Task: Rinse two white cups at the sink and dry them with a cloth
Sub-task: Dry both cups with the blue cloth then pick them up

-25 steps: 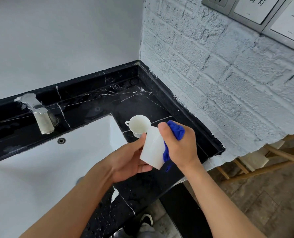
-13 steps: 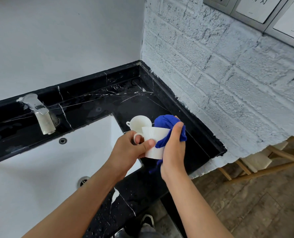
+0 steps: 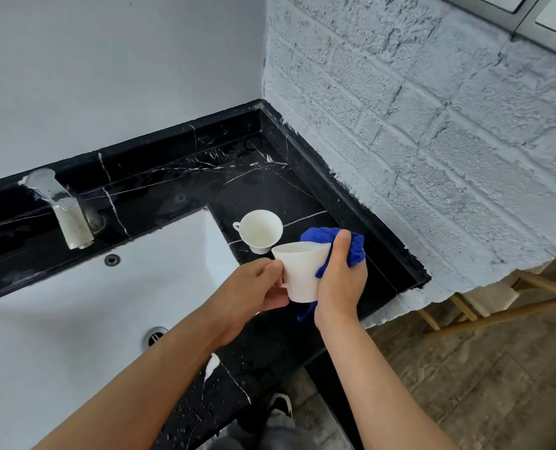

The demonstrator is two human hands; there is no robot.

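Left hand (image 3: 260, 287) gripped cup (image 3: 302, 274) by its handle; right hand (image 3: 340, 280) pressed blue cloth (image 3: 351, 245) against it. Risk: wet cup slipping onto bench (image 3: 302, 196) near second cup (image 3: 260, 232).

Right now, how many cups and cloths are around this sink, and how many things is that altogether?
White cups: 2, one held cup gripped by the left hand, one standing cup on the black counter.
Blue cloths: 1, the blue cloth pressed to the held cup by the right hand.
Total: 3
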